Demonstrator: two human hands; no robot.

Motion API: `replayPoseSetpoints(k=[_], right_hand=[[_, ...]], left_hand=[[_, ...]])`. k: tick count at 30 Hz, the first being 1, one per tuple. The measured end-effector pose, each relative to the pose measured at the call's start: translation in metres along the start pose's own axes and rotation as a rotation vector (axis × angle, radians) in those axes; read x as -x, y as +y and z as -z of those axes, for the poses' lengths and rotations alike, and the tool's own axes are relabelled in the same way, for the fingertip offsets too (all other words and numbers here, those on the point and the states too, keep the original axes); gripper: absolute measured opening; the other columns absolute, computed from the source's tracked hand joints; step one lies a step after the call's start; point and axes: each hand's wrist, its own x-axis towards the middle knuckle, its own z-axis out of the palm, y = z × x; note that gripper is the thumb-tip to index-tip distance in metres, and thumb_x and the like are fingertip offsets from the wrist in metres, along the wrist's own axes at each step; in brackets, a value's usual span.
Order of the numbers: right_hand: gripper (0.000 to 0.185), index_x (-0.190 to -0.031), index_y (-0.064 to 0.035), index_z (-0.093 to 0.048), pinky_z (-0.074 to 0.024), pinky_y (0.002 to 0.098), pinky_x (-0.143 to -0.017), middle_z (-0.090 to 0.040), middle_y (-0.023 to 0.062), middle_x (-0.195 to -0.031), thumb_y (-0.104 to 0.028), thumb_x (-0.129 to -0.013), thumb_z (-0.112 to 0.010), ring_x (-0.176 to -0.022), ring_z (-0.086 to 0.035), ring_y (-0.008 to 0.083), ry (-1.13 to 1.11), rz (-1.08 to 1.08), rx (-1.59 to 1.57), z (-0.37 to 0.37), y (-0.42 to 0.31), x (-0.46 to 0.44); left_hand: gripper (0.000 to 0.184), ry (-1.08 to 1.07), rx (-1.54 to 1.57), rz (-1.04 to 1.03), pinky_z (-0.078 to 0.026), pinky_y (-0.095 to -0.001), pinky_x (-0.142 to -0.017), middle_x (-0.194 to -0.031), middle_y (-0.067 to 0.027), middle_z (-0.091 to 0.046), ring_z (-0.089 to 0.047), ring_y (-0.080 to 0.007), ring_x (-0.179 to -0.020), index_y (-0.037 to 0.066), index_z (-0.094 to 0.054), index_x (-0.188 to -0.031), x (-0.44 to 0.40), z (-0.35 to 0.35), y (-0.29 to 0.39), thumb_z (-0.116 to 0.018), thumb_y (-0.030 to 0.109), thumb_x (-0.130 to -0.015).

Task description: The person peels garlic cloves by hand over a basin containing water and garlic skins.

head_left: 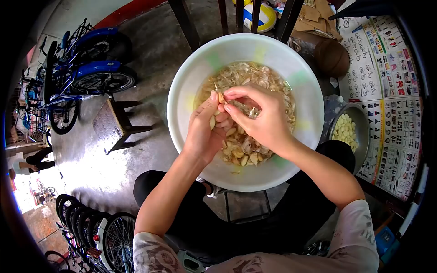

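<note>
Both of my hands meet above a large white basin (182,136) that holds water, garlic cloves and loose papery skins (255,73). My left hand (205,125) is closed around several garlic cloves (212,122), its thumb and fingertips against one brownish clove (221,98). My right hand (259,109) pinches at that same clove with thumb and forefinger. Part of the basin's contents is hidden beneath my hands and wrists.
A metal bowl (363,136) of peeled garlic cloves (344,130) stands to the right, near my knee. A wooden stool (111,125) and bicycles (98,75) are on the left. Behind the basin are dark chair bars (223,16), a volleyball (259,18) and a brown ball (331,58).
</note>
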Motion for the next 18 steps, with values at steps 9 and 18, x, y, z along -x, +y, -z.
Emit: replayPoseSetpoints(k=[9,18], right_hand=[[0.015,-0.099,-0.0028,-0.065,-0.0524,0.0354,-0.064,-0.065,0.0083,-0.083,0.002,-0.085,-0.067,-0.072,-0.065,0.0249,-0.043,0.164,0.145,0.001,0.007,-0.003],[0.013,-0.100,-0.0024,-0.057,-0.0497,0.0360,-0.067,-0.062,0.0114,-0.084,0.005,-0.090,-0.060,-0.075,-0.063,0.0268,-0.056,0.097,0.034,0.002,0.005,0.000]], left_hand=[[0.028,0.013,-0.166,0.023,-0.034,-0.0225,-0.061,-0.083,0.0015,-0.051,-0.038,-0.0073,-0.068,0.006,-0.057,-0.097,0.003,-0.001,0.001,-0.045,0.028,-0.106],[0.039,0.071,-0.706,-0.084,-0.036,-0.0233,-0.057,-0.076,-0.0004,-0.053,-0.044,-0.0067,-0.067,0.001,-0.064,-0.097,0.011,-0.008,0.010,-0.044,0.033,-0.107]])
